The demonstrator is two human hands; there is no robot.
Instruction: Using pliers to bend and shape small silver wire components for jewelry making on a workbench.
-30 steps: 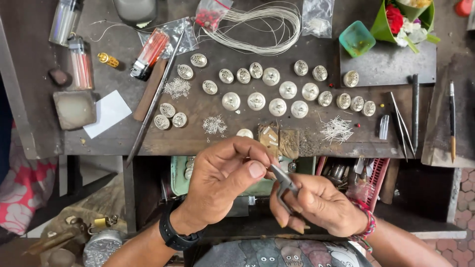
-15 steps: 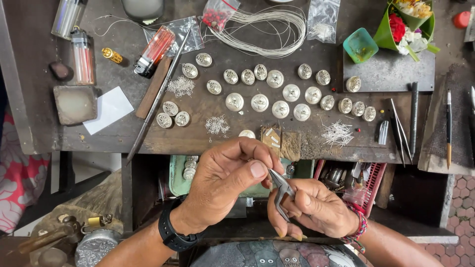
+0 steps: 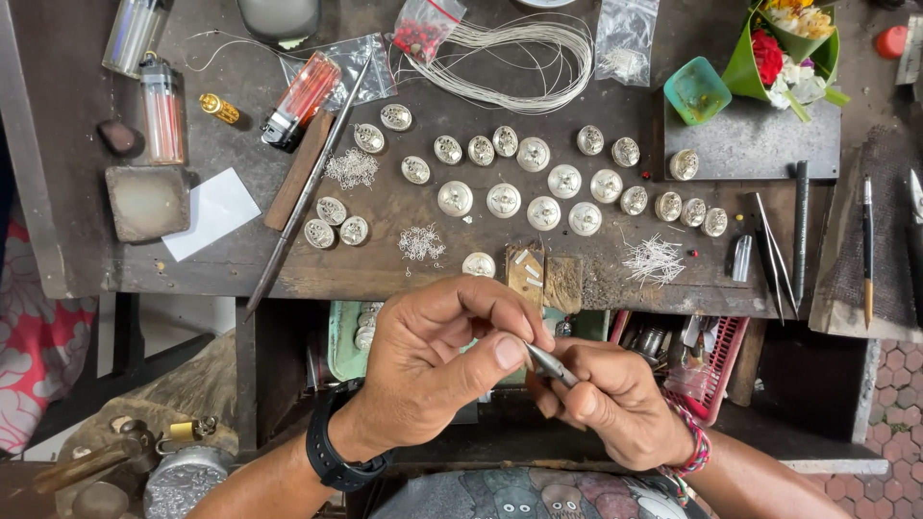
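Below the desk (image 3: pixel 240 274) edge, the right hand (image 3: pixel 615 408) holds small metal pliers (image 3: pixel 550 363) in a closed grip while the left hand (image 3: pixel 437 370) pinches at their tip, its grip narrow; the pinched piece is hidden, and this appears to be fine fitting work demanding steadiness.

A jeweller's workshop. The scarred wooden worktop (image 3: pixel 240 259) carries rows of silver domes (image 3: pixel 564 181), coiled wire (image 3: pixel 524 58), tweezers (image 3: pixel 772 252) and lighters (image 3: pixel 163 111).

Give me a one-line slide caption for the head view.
Left hand and right hand work small pliers below a bench of round silver pieces.
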